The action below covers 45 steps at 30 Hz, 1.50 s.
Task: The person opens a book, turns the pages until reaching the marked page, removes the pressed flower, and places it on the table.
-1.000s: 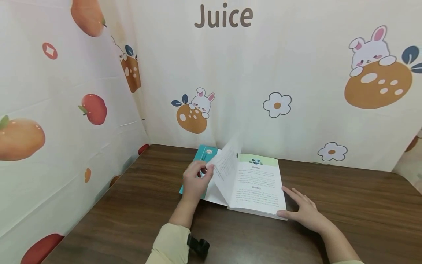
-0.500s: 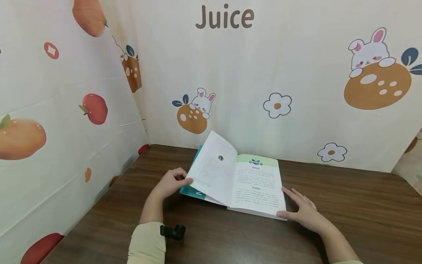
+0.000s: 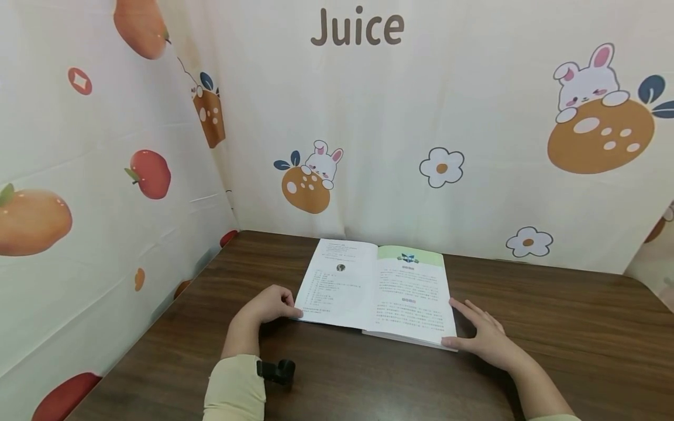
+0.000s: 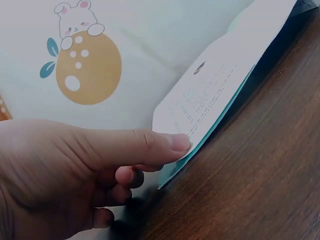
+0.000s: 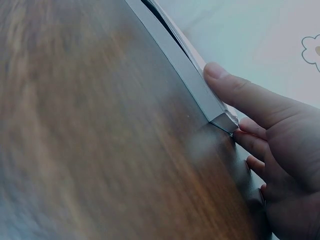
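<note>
An open book [image 3: 408, 298] lies on the table with a printed page on each side and a pale green band atop the right one. My left hand [image 3: 265, 304] is at its lower left corner, pinching the left page [image 4: 207, 95]. In the left wrist view the thumb lies on the page, above the teal cover [image 4: 227, 107], with the other fingers curled and partly hidden behind it. My right hand [image 3: 487, 336] rests on the book's lower right corner, thumb on top and extended fingers against the side. The right wrist view shows the book's thick page block [image 5: 187, 75].
The dark wooden table [image 3: 368, 386] extends around the book. A patterned curtain [image 3: 379, 146] hangs behind it, and another stretch of curtain [image 3: 174, 123] runs along the left. A black strap mount [image 3: 279, 371] sits on the left sleeve [image 3: 235, 386].
My left hand has brought a raised page over to the left and down, covering the teal cover flap. It has moved left and toward me. My right hand has stayed at the corner.
</note>
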{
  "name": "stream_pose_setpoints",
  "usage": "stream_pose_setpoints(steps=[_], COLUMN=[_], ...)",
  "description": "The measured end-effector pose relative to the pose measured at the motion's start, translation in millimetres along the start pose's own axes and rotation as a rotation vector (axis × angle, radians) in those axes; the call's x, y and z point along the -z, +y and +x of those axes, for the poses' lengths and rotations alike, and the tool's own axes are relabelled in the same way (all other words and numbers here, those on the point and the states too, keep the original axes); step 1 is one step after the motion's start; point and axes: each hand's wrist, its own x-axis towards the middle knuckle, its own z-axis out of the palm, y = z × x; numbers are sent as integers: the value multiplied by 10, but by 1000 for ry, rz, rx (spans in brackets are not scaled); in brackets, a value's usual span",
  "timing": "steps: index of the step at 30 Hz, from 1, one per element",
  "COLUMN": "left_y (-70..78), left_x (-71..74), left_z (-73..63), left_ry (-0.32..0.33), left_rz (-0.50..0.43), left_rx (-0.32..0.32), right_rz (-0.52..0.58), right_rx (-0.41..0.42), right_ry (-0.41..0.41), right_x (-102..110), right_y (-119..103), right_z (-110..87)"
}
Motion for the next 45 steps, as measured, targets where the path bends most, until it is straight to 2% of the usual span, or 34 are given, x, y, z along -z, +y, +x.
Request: stream_pose_setpoints(steps=[5, 7, 9, 11, 13, 14, 15, 17, 19, 21, 23, 27, 32, 36, 42, 45], left_y=[4, 53, 188, 408, 656, 783, 897, 1067, 1162, 1185, 1168, 1127, 1100, 1090, 1067, 1053], left_x=[-16, -46, -109, -217, -403, -516, -630, -855, -1034, -1137, -1203, -1268, -1268, -1262, -1287, -1302], left_z=[37, 75, 116, 144, 156, 143, 123, 83, 46, 33, 42, 67, 76, 80, 91, 89], left_ry=[15, 48, 103, 162, 214, 217, 200, 120, 31, -53, -85, -91, -107, -106, -77, -55], left_rz=[-2, 9, 36, 60, 108, 121, 125, 132, 133, 124, 119, 107, 47, 44, 66, 42], left_rx=[-5, -49, -113, -199, -316, -364, -411, -476, -492, -473, -464, -470, -483, -493, -489, -493], right_rz=[-4, -10, -17, -20, -10, -3, 5, 22, 42, 55, 66, 92, 110, 106, 107, 108], right_rx=[-5, -6, -6, -7, -3, 0, 3, 10, 21, 25, 29, 30, 12, -8, -38, -48], right_ry=[-1, 2, 6, 9, 7, 4, 1, -6, -13, -23, -33, -55, -80, -78, -46, -36], right_x=[8, 11, 14, 14, 11, 10, 11, 23, 47, 77, 101, 128, 150, 150, 118, 104], right_y=[-8, -8, -7, -6, -2, 1, 2, 9, 12, 13, 19, 30, 37, 29, 8, -2], right_z=[5, 3, -1, -3, -6, -6, -7, -14, -22, -26, -23, -14, -28, -28, -15, -14])
